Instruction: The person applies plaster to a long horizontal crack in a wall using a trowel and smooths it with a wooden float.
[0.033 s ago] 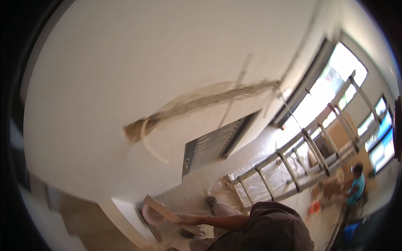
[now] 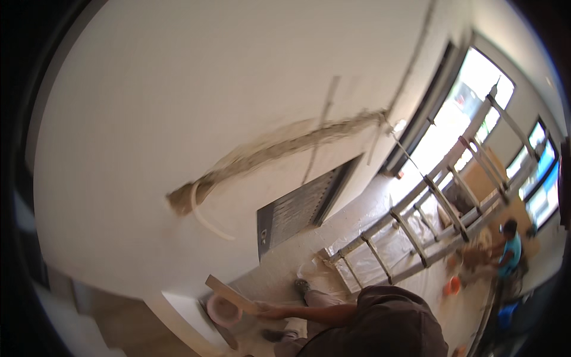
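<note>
My right hand, at the lower centre of the head view, is closed on one end of a long, flat, pale brown board. The board slants up to the left, over a round pale pink bucket on the floor beside a white wall edge. My left hand is out of sight. Beyond the board, a rough brown chase crosses the white wall, and a pale curved conduit hangs from its left end.
A metal ladder slants across the right side above plastic sheeting. A grey panel is set into the wall. A person in turquoise crouches at the right near an orange bucket. Bright windows stand beyond.
The view has shifted slightly, so the ladder and windows sit a little further left in it. My grip on the board looks the same.
</note>
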`<state>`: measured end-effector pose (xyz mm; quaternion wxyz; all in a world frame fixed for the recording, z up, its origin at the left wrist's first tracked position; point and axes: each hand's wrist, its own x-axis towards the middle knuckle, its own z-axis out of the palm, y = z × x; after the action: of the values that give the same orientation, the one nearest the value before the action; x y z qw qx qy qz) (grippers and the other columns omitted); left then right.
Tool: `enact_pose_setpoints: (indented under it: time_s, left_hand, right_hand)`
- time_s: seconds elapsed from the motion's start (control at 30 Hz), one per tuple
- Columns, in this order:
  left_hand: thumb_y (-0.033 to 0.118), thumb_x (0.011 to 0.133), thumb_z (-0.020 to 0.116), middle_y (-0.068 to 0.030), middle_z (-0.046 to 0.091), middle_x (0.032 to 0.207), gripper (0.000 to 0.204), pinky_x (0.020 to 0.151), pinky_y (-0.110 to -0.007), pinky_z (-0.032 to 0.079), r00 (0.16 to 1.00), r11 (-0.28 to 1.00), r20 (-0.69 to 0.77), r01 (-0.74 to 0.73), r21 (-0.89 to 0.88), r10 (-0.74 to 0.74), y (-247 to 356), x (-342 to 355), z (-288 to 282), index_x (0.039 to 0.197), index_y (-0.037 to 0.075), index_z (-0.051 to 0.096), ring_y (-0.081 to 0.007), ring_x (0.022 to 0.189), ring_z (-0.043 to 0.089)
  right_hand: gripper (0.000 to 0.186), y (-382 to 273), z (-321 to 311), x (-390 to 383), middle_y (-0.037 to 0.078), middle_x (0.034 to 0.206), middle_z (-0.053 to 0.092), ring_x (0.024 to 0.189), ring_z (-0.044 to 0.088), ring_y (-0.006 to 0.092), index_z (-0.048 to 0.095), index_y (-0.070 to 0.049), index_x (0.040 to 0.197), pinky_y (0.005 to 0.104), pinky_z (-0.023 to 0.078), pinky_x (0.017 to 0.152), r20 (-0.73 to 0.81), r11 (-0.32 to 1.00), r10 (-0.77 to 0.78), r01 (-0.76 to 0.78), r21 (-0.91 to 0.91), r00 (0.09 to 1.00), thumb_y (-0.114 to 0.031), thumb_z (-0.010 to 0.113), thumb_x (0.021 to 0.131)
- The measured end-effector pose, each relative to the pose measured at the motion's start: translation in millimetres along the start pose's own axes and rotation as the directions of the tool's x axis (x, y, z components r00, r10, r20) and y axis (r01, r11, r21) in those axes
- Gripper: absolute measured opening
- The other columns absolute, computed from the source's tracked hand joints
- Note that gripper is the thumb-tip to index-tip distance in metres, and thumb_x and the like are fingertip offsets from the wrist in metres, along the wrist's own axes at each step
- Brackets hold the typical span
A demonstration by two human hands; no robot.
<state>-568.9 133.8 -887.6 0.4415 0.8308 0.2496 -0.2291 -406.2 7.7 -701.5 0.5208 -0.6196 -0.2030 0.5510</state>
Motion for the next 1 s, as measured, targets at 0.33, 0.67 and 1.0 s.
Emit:
enact_pose_setpoints:
  time_s: [0.33,0.67,1.0]
  left_hand:
    - [0.027,0.091,0.063,-0.0182,0.067,0.105,0.037,0.088,-0.05,0.051,0.981,0.93,0.039,-0.191,0.312,0.189,129,66,-93,0.115,0.0,0.059,-0.0387,0.099,0.063]
    - [0.028,0.091,0.063,-0.0191,0.067,0.104,0.037,0.086,-0.05,0.051,0.987,0.894,0.082,-0.158,0.419,0.136,129,45,-78,0.115,-0.001,0.058,-0.0379,0.097,0.064]
    - [0.028,0.091,0.063,-0.0199,0.067,0.102,0.037,0.085,-0.049,0.052,0.984,0.865,0.138,-0.164,0.475,0.111,130,53,-108,0.114,-0.001,0.058,-0.0371,0.095,0.064]
  right_hand:
    - [0.027,-73,-314,-215,0.008,0.08,0.062,0.075,0.059,0.013,0.062,-0.001,0.111,0.032,0.049,0.065,-0.923,0.9,-0.377,0.264,-0.346,0.075,-0.023,0.059,0.096]
    - [0.021,-230,-621,-312,0.016,0.096,0.07,0.086,0.07,0.0288,0.062,-0.003,0.111,0.0401,0.055,0.078,-0.679,0.796,-0.429,0.107,-0.596,-0.596,-0.016,0.06,0.094]
    - [0.028,-226,-531,-164,0.021,0.109,0.07,0.103,0.068,0.037,0.069,0.0,0.116,0.0447,0.053,0.087,-0.457,0.794,-0.496,-0.173,-0.583,-0.738,-0.007,0.06,0.091]
